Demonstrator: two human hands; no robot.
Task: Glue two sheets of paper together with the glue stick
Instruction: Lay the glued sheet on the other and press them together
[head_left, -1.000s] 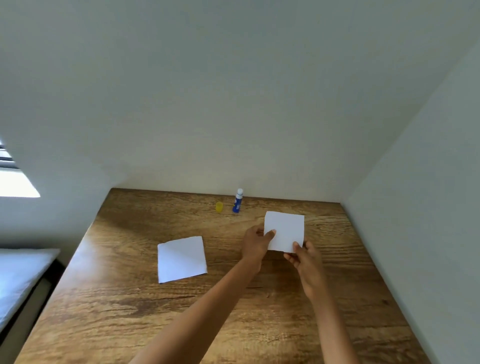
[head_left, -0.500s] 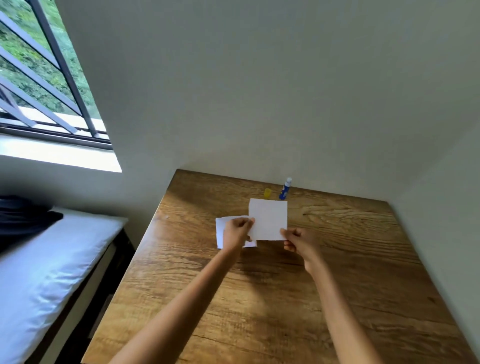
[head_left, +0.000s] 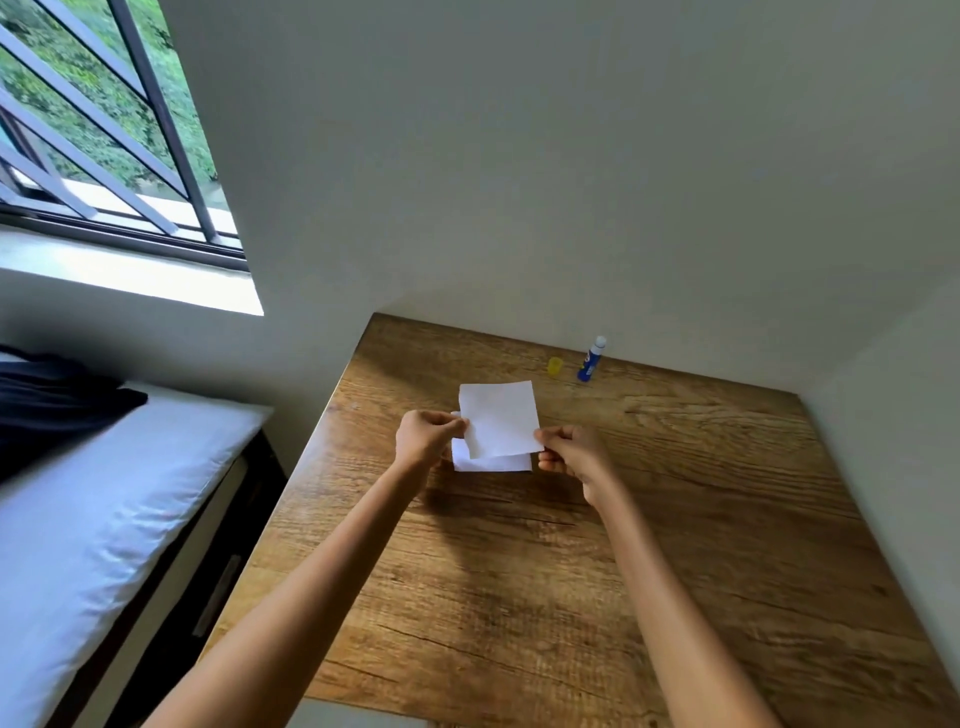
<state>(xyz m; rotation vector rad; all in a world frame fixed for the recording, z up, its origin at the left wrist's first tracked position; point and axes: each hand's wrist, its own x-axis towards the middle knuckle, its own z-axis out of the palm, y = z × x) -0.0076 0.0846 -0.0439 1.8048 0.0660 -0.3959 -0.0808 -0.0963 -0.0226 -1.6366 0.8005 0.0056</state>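
A wooden table (head_left: 597, 545) fills the corner of the room, its far edge against a pale wall. To its left stands a bed (head_left: 93, 499) with a white sheet and a dark cloth at its head, under a barred window (head_left: 98, 124).

Over the far-middle part of the table the person holds the upper sheet (head_left: 501, 418) of white paper, raised and tilted, its near edge curling. The left hand (head_left: 428, 436) pinches the sheet's left edge between curled fingers and thumb; the right hand (head_left: 569, 452) pinches its near right corner the same way. Beneath it the lower sheet (head_left: 491, 462) lies flat on the wood, only its near strip showing below the raised paper.

Near the wall, well apart from both hands, the glue stick (head_left: 591, 359) stands upright, blue-bodied with a white tip that appears to be bare glue. Just beside it to the left sits a small yellow cap (head_left: 555, 365).

As a judgement, the task looks well on: with the stick uncapped and set aside, glue has probably been spread, though no glue can be made out on either sheet at this size. What remains is to line up the upper sheet over the lower one, lay it down, and press the two flat; capping the stick may follow.
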